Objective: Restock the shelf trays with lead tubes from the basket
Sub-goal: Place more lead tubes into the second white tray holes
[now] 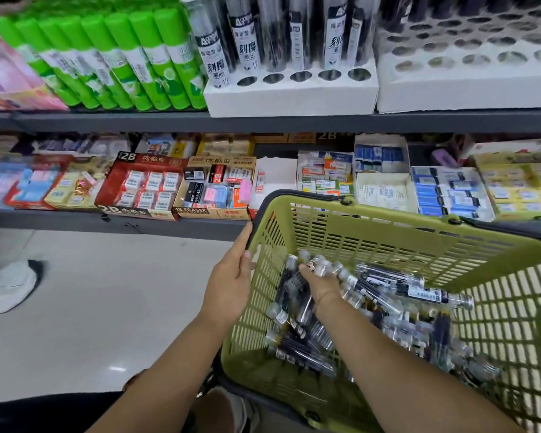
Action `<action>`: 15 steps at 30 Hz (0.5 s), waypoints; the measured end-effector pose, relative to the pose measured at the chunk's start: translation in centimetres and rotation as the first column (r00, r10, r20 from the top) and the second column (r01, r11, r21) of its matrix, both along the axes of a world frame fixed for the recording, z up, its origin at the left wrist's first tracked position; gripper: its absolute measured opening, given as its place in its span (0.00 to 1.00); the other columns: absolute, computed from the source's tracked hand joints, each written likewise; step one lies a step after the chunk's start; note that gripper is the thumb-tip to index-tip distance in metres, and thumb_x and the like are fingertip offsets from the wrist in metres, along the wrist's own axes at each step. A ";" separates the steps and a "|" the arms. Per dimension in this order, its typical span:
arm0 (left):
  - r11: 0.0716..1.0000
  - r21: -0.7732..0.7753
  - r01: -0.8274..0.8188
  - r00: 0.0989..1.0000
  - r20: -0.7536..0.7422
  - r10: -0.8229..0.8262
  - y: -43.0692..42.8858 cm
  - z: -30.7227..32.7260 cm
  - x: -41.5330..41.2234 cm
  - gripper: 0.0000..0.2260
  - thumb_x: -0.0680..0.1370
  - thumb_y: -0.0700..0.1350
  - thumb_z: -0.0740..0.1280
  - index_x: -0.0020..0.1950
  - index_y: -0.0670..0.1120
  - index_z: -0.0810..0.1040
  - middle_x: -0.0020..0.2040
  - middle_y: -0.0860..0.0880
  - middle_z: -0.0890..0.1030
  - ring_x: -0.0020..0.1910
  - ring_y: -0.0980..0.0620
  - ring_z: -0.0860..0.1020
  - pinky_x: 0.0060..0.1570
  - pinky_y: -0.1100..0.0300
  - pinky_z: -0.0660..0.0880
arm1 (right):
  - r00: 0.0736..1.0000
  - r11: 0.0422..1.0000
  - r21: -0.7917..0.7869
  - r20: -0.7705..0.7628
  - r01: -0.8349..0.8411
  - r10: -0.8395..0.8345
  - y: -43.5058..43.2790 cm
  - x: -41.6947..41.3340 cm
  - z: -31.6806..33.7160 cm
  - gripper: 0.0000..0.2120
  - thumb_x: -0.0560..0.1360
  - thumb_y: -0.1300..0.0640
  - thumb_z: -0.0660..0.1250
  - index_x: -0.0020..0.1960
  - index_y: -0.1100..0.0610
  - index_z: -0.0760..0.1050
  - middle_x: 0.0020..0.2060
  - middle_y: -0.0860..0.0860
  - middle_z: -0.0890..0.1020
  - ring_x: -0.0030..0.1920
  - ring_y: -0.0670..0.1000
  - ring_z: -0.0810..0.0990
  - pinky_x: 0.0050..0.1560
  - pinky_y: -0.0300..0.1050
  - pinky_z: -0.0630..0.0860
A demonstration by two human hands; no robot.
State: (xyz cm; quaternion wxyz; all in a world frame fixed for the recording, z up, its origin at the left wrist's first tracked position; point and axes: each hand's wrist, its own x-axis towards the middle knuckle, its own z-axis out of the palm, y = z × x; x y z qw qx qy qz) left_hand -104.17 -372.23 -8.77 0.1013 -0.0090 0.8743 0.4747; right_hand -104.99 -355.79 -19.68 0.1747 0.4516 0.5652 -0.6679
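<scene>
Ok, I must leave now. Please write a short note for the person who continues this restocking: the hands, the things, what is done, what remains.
The left hand holds the green basket by its left rim.
The right hand is inside the basket, fingers curled on a few tubes from the loose pile; none is lifted out yet.
Done: the back rows of the white tray on the upper shelf stand filled.
Left: its front holes are empty, and the right tray beside it shows many empty holes.
</scene>
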 end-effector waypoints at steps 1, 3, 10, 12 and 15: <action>1.000 -0.003 -0.004 1.000 0.003 0.004 0.0 -0.1 0.0 0.21 0.84 0.48 0.52 0.76 0.63 0.57 0.62 0.62 0.74 0.59 0.58 0.77 0.49 0.81 0.67 | 0.999 0.999 0.031 0.003 -0.036 0.036 0.0 -0.2 0.1 0.42 0.72 0.47 0.71 0.75 0.62 0.54 0.73 0.58 0.62 0.72 0.60 0.61 0.69 0.55 0.61; 1.000 -0.005 -0.012 1.000 0.010 0.013 -0.1 -0.2 0.0 0.21 0.84 0.48 0.52 0.76 0.63 0.57 0.62 0.62 0.74 0.58 0.58 0.78 0.46 0.83 0.66 | 0.992 0.991 0.045 0.010 -0.127 0.127 0.1 -0.7 0.6 0.39 0.71 0.48 0.72 0.73 0.65 0.59 0.71 0.59 0.66 0.70 0.60 0.65 0.67 0.51 0.64; 1.000 -0.012 -0.006 1.000 0.018 0.006 0.0 0.0 0.1 0.21 0.84 0.50 0.52 0.75 0.66 0.56 0.66 0.57 0.76 0.62 0.57 0.76 0.56 0.70 0.68 | 0.955 0.956 -0.025 0.045 -0.291 0.292 0.0 -1.3 0.7 0.48 0.62 0.48 0.79 0.72 0.64 0.59 0.69 0.59 0.68 0.67 0.59 0.68 0.65 0.51 0.66; 1.000 -0.024 -0.002 1.000 0.014 0.003 0.0 0.1 0.0 0.21 0.84 0.50 0.52 0.75 0.66 0.55 0.65 0.57 0.76 0.63 0.57 0.76 0.56 0.69 0.68 | 0.945 0.945 -0.069 0.040 -0.320 0.323 -0.2 -0.8 0.7 0.53 0.56 0.42 0.81 0.72 0.63 0.61 0.69 0.58 0.69 0.67 0.58 0.69 0.67 0.53 0.66; 1.000 -0.021 -0.003 1.000 0.016 0.003 0.1 0.2 0.1 0.21 0.84 0.49 0.52 0.75 0.66 0.56 0.63 0.59 0.75 0.63 0.57 0.76 0.56 0.69 0.68 | 0.942 0.933 -0.138 0.001 -0.332 0.335 -0.4 0.3 -0.1 0.63 0.44 0.34 0.80 0.71 0.61 0.63 0.69 0.57 0.69 0.67 0.58 0.69 0.69 0.57 0.65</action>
